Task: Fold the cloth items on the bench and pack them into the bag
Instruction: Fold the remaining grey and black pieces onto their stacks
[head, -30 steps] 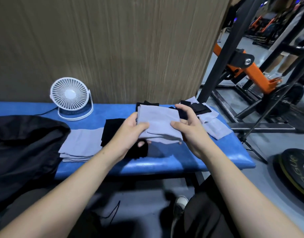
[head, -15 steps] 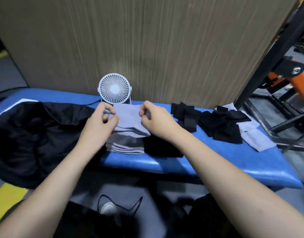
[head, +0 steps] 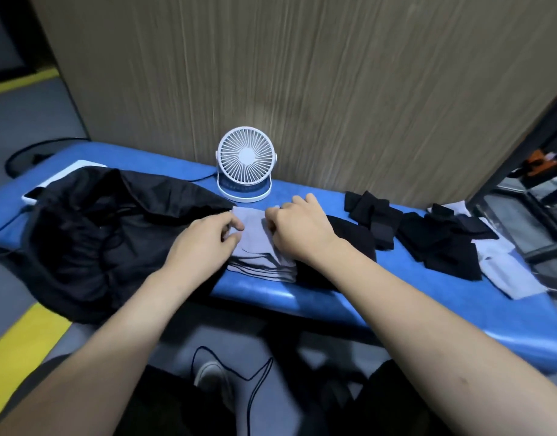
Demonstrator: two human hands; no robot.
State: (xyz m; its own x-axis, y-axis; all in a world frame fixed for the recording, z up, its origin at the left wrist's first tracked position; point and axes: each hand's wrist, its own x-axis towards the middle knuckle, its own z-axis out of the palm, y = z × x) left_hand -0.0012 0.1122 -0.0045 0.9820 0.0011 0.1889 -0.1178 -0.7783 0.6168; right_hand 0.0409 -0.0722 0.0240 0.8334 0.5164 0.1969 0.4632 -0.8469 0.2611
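A folded grey cloth (head: 253, 229) lies on top of a stack of folded grey cloths (head: 264, 269) on the blue bench (head: 349, 306). My left hand (head: 204, 243) pinches the cloth's left edge, and my right hand (head: 297, 229) grips its right edge with curled fingers. The black bag (head: 91, 240) lies slumped on the bench just left of the stack. A folded black pile (head: 356, 243) sits right of the stack, partly under my right wrist. Loose black cloths (head: 428, 237) and grey cloths (head: 507, 278) are spread at the bench's right end.
A small white desk fan (head: 245, 165) stands at the back of the bench against the wooden wall, its cable running left. A white flat object (head: 34, 191) peeks from under the bag. Dark metal gym frames (head: 529, 215) stand at the right. A black cord (head: 252, 382) lies on the floor.
Both hands carried the folded grey cloth leftward and lowered it onto the grey stack beside the bag. The view swung left, bringing the bag into full sight.
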